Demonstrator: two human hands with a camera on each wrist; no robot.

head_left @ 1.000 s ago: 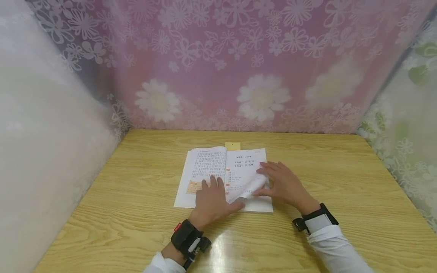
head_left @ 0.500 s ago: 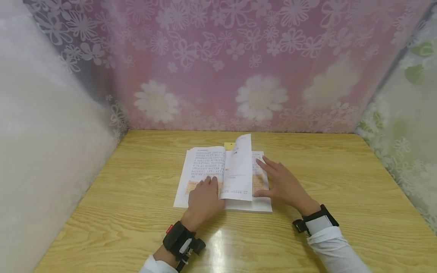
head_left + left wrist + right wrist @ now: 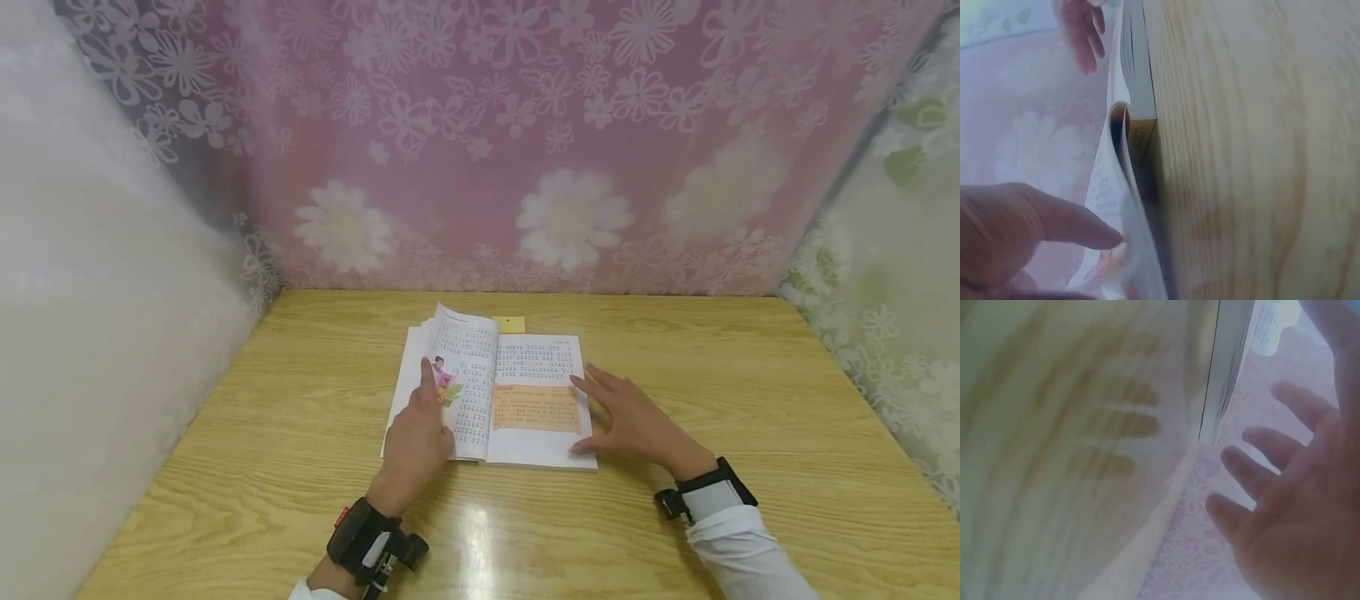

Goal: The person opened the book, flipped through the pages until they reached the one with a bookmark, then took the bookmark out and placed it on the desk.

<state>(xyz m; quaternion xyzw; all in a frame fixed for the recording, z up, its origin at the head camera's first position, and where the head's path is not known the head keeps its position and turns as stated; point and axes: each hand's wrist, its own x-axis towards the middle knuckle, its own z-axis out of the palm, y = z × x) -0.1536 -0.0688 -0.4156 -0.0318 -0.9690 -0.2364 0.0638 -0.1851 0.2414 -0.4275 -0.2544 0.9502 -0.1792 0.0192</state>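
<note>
An open book (image 3: 532,446) with printed pages lies on the wooden table. Its left page (image 3: 468,350) shows text and a coloured drawing, and its top corner lifts up. My left hand (image 3: 416,433) rests on that page, index finger stretched along its outer part. In the left wrist view, a digit of the left hand (image 3: 1035,225) touches the page, which bows away from the spine. At the book's right edge is my right hand (image 3: 637,421), fingers spread and holding nothing. The right wrist view shows the right hand (image 3: 1291,500) beside the page block (image 3: 1225,369).
A small yellow card or tab (image 3: 512,324) sticks out behind the book's top edge. The wooden table (image 3: 262,433) reaches back to a pink flowered curtain (image 3: 465,167). Pale hangings stand at both sides.
A page that stood half turned now lies over on the left side. My left hand has moved left with it, while the right hand has shifted slightly at the right edge.
</note>
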